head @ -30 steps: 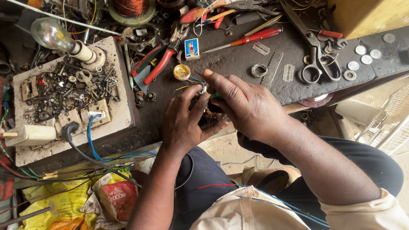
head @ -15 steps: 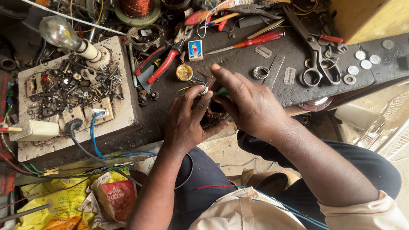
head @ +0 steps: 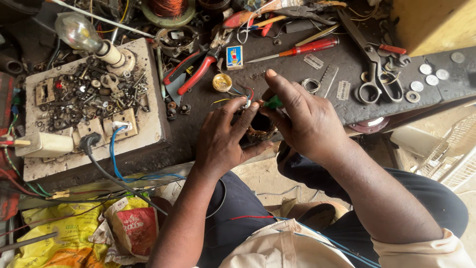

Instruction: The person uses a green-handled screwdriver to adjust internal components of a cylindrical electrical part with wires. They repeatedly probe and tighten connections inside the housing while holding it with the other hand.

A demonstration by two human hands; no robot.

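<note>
A small round part is held at the front edge of the dark surface, in the middle of the frame. It is gripped by the left hand, whose fingers are curled around it. Thin wires stick up from the part. A little green tool is pinched in the fingers of the right hand, and its tip is pointed down at the part.

It looks as if the wires or the inside of the part are being worked on with the tool. For the next move, the part should be kept steady and the tip guided with care, so that the thin wires are not torn.

On the surface these can be counted: one pair of red pliers, one red screwdriver, one pair of big scissors, two flat blades, one small box and five silver discs at the upper right. One light bulb is seen at the upper left, above one white board covered with many small metal bits, too many to count.
</note>
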